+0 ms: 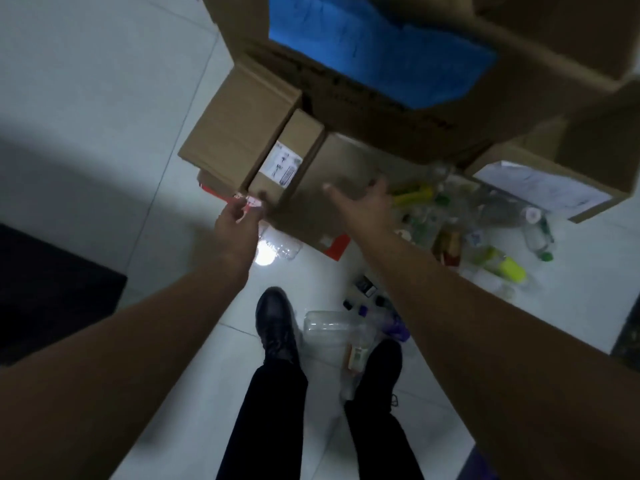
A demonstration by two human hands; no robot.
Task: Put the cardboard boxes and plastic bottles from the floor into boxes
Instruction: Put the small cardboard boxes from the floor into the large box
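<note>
Landmark: the narrow cardboard box with the white label (286, 157), lying on the floor (104, 98) among other flattened cartons.

We see the left hand (239, 216) at the near end of that box, fingers curled together around a small red-and-white piece (250, 202); blur keeps us from telling what the piece is, or whether the fingers also touch the box. The right hand (363, 202) hovers to the right of the labelled box, over a flat brown carton (339, 174), fingers spread wide and holding nothing.

The label carries dark print and a barcode-like block; no text is readable.

Both arms are stretched forward and down, bare to the frame edge.

Further right of the labelled box lies a scatter of plastic bottles (485, 220), some clear, some yellow-green. Beyond it stands a large open box with blue contents (381, 53).
</note>
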